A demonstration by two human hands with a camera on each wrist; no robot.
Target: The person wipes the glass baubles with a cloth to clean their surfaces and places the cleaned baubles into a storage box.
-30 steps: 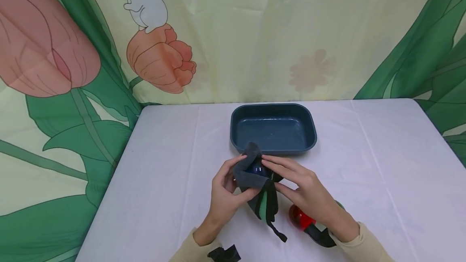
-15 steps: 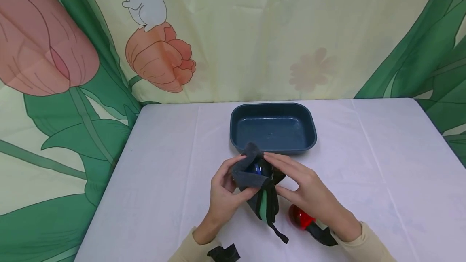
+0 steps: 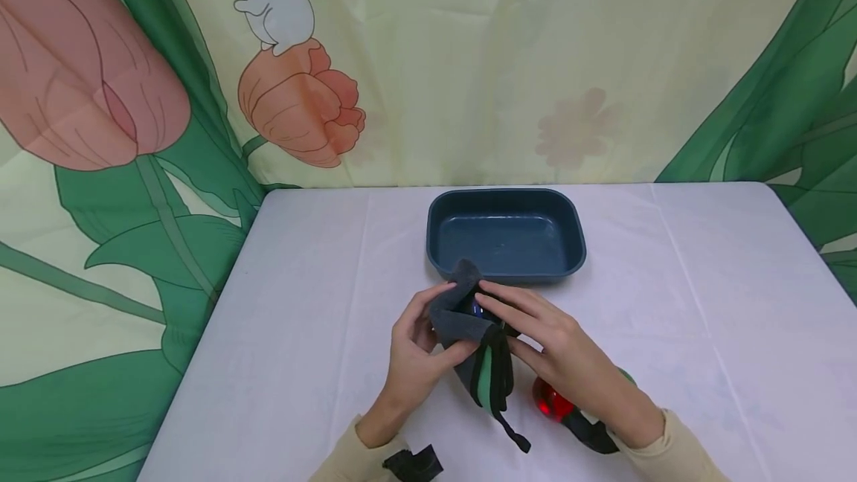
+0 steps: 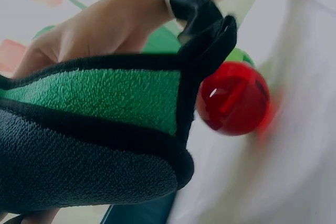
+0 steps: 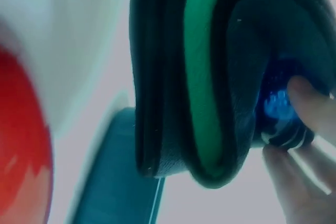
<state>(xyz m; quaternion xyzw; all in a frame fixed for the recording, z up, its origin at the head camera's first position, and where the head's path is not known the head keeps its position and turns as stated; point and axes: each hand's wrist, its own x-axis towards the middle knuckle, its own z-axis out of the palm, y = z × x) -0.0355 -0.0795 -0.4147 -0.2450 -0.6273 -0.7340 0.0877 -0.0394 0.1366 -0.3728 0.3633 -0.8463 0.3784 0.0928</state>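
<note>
A folded dark grey cloth [image 3: 462,326] with black edging, a green stripe and a black loop is held in my left hand [image 3: 418,363]. Within its fold lies a glossy dark blue ball [image 5: 281,103], mostly covered in the head view. My right hand [image 3: 549,329] pinches the ball between thumb and fingers, as the right wrist view shows. A shiny red ball [image 3: 552,399] rests on the table beside my right wrist; it looks larger in the left wrist view. Something green [image 4: 240,56] shows behind it, mostly hidden.
Just beyond my hands a dark blue rectangular tub [image 3: 506,274] stands on the white-covered table [image 3: 315,303]. A printed curtain [image 3: 455,95] hangs behind the far edge. Black pieces [image 3: 413,463] sit at both wrists.
My right fingers have shifted slightly over the blue ball, covering more of it. The cloth stays in nearly the same place, and the tub and red ball have not moved.
</note>
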